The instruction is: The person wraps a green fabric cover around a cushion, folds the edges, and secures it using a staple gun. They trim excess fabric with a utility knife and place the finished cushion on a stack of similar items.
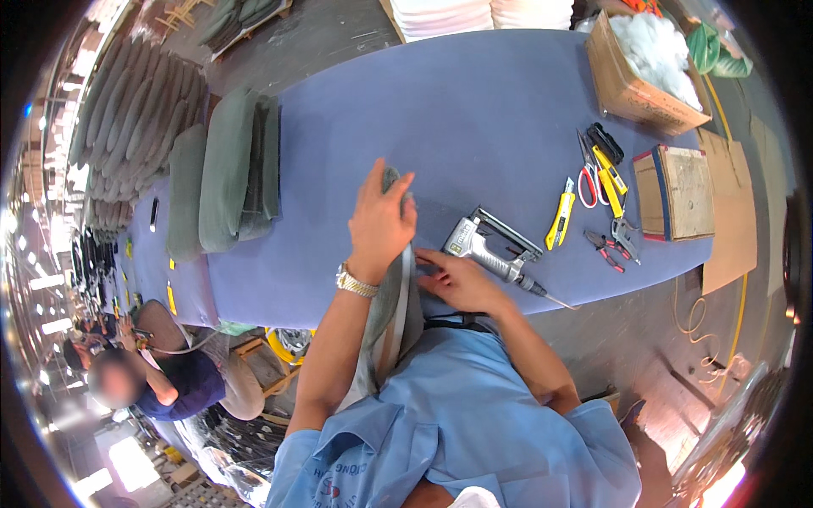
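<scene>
The person is standing at a long table covered in blue-purple cloth (474, 102) and is working a grey upholstered cushion panel (391, 305) that is standing on edge against the table's near side, running from the table top down toward the blue shirt. The left hand (381, 222) is clasping the panel's upper end, fingers curled over it and thumb out to the side. The right hand (457, 279) is pressing flat on the panel's side at the table edge, fingers extended; whether it is pinching fabric cannot be told. A pneumatic staple gun (491, 245) is lying just beside the right hand, untouched. Further right are lying a yellow utility knife (560, 213), red-handled scissors (587, 173), pliers (611, 245) and a cardboard box of white stuffing (648, 68). Finished green-grey cushions (229, 169) are stacked at the left.

Judgement: the cover is being smoothed and tensioned. The next move is calling for a steady left-hand hold while the right is reaching for the stapler
</scene>
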`<state>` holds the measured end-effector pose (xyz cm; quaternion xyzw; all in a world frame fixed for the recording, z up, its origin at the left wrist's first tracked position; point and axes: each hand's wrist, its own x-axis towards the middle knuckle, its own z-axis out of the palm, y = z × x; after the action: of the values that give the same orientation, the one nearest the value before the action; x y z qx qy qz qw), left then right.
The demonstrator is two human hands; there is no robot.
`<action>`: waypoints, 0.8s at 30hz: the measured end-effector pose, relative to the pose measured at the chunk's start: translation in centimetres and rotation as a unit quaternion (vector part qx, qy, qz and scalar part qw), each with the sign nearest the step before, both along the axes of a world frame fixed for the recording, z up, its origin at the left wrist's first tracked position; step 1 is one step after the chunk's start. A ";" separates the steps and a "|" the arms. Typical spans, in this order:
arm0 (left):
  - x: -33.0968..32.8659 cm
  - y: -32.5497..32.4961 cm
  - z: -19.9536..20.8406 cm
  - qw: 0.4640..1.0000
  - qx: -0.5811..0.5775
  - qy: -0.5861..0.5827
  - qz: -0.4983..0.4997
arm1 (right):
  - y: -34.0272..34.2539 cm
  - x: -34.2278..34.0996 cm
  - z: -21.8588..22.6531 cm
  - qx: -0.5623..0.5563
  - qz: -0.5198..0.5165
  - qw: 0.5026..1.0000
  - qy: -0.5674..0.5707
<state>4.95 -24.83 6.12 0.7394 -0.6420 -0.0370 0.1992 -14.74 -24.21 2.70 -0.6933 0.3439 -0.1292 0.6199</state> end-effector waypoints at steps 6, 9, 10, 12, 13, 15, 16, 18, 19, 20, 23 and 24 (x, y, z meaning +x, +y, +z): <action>5.3 1.4 0.3 0.986 -0.014 0.164 0.034 | -6.1 -10.4 -8.3 -0.200 -0.361 0.878 0.241; 6.0 1.0 0.7 0.991 -0.016 0.130 -0.007 | -9.2 -15.8 -12.9 -0.251 -0.375 0.828 0.333; 6.4 1.1 0.2 0.993 -0.018 0.113 -0.019 | -9.8 -16.2 -13.2 -0.223 -0.377 0.829 0.348; 6.3 1.0 0.1 0.995 -0.007 0.095 -0.017 | -10.6 -16.0 -13.4 -0.197 -0.376 0.829 0.363; 5.9 0.9 0.4 0.995 0.007 0.095 -0.004 | -10.8 -15.5 -13.2 -0.199 -0.373 0.829 0.365; 4.8 0.7 1.1 0.998 0.004 0.062 0.006 | -11.6 -15.0 -13.6 -0.190 -0.379 0.826 0.371; 4.0 0.6 1.4 1.000 -0.012 0.029 0.003 | -12.0 -15.2 -14.4 -0.187 -0.384 0.827 0.365; 3.2 0.4 1.3 1.000 -0.018 -0.008 0.010 | -12.7 -15.2 -15.0 -0.182 -0.391 0.832 0.350; 3.0 0.4 1.0 1.000 -0.008 -0.012 0.021 | -13.1 -15.0 -14.8 -0.157 -0.396 0.833 0.353; 2.8 0.4 0.7 0.999 0.002 -0.016 0.031 | -13.1 -15.1 -14.6 -0.124 -0.402 0.853 0.310; 2.8 0.4 0.0 0.999 -0.027 -0.014 0.019 | -11.9 -12.8 -11.2 -0.063 -0.411 0.901 0.125; 2.8 0.4 -0.1 0.999 -0.032 -0.012 0.014 | -10.9 -11.0 -9.0 0.022 -0.402 0.915 0.040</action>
<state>7.77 -24.41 6.04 0.7423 -0.6345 -0.0050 0.2155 -25.70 -35.11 -6.27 -0.4874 0.6210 -0.3318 0.5165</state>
